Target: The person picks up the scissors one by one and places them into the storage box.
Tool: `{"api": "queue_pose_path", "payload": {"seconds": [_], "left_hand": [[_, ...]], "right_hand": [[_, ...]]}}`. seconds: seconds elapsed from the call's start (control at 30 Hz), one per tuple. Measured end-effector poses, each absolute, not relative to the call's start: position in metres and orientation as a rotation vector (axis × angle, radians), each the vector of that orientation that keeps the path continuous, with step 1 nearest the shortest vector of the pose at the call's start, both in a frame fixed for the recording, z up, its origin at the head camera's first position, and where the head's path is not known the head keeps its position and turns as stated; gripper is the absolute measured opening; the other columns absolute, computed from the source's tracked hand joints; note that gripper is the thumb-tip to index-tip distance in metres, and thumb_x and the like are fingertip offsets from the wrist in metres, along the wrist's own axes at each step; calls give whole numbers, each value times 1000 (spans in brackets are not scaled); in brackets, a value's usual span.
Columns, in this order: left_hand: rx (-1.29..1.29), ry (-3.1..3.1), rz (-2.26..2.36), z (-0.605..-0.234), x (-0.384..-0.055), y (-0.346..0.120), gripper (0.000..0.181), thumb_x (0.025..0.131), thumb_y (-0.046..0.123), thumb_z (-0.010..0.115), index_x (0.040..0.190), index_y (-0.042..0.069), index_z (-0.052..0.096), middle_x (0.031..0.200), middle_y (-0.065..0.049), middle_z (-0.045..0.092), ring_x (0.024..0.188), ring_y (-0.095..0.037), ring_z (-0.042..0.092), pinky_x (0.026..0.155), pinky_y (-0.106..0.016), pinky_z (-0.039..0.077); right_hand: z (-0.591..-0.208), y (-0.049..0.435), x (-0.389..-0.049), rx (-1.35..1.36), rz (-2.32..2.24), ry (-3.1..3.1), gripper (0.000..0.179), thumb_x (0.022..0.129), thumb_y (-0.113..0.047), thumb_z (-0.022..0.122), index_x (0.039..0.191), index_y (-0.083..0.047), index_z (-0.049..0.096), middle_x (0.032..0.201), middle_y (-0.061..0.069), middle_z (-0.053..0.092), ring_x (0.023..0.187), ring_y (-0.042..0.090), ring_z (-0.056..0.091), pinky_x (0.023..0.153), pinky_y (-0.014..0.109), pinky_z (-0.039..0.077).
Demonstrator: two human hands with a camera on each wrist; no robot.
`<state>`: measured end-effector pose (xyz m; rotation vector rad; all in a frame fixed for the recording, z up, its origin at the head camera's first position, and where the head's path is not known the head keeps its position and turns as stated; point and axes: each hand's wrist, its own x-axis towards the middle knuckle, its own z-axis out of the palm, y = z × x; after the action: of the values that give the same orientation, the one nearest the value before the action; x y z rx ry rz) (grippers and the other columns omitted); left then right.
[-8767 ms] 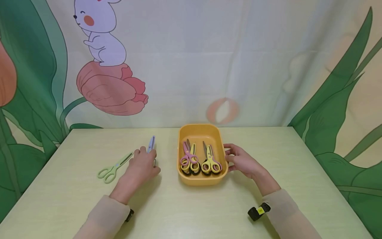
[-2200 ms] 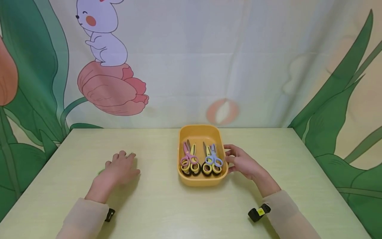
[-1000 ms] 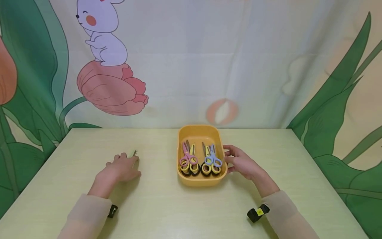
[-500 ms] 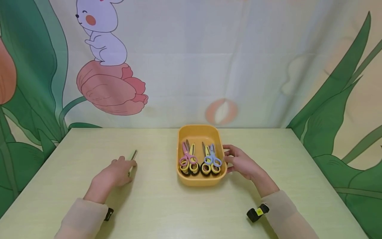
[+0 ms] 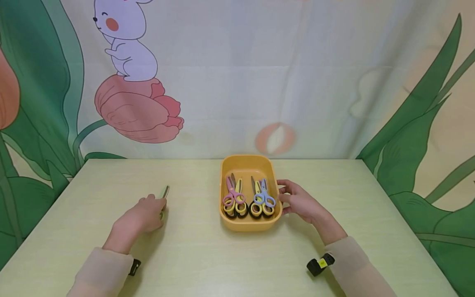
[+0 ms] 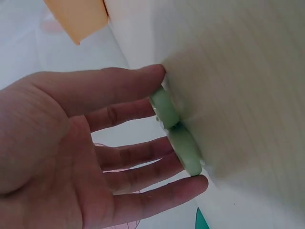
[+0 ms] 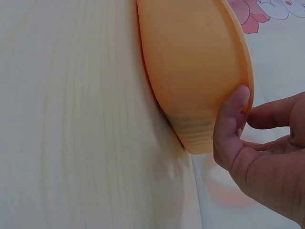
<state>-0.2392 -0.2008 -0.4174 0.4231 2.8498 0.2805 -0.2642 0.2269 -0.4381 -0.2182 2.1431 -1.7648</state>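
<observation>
In the left wrist view, my left hand [image 6: 90, 148] pinches a pair of green scissors [image 6: 183, 148] between thumb and fingertips, close over the table. From the head view the scissors' blade end [image 5: 165, 191] pokes out past the left hand [image 5: 142, 214], which covers most of the handles. My right hand [image 5: 302, 201] rests its relaxed fingers on the right side of an orange plastic basket [image 5: 250, 226]. Fingertips lie at the basket's rim and outer wall [image 7: 195, 71] in the right wrist view. Inside are pink scissors [image 5: 233, 194], blue scissors [image 5: 264, 193] and several yellow-and-black ones.
A pale wood-look table [image 5: 208, 264] carries everything. Behind its back edge hangs a curtain [image 5: 230, 82] printed with a rabbit, a flower and leaves. A black wrist strap [image 5: 320, 264] hangs below the right sleeve.
The blue scissors, earlier in my left hand, now lie in the basket. My left hand moved left, picked the green scissors from the table and turned them more upright. My right hand stayed.
</observation>
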Motion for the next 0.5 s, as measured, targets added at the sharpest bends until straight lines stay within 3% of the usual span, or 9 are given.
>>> {"api": "queue_pose_path", "payload": {"seconds": [0.3, 0.5], "left_hand": [[358, 2848, 339, -418, -242, -200, 17, 87, 1, 61, 104, -1, 60, 94, -18, 51, 80, -34, 48, 67, -43, 45], [376, 2873, 343, -418, -245, -198, 18, 82, 2, 61, 100, 3, 61, 91, -15, 50, 78, -32, 48, 66, -42, 43]], "right_hand": [[-437, 226, -263, -215, -1762, 2143, 55, 103, -1, 44, 155, 7, 26, 129, 30, 39, 109, 36, 55, 71, 35, 59], [-438, 226, -263, -218, -1774, 2139, 56, 103, -1, 44, 155, 8, 25, 129, 31, 39, 111, 39, 55, 70, 34, 59]]}}
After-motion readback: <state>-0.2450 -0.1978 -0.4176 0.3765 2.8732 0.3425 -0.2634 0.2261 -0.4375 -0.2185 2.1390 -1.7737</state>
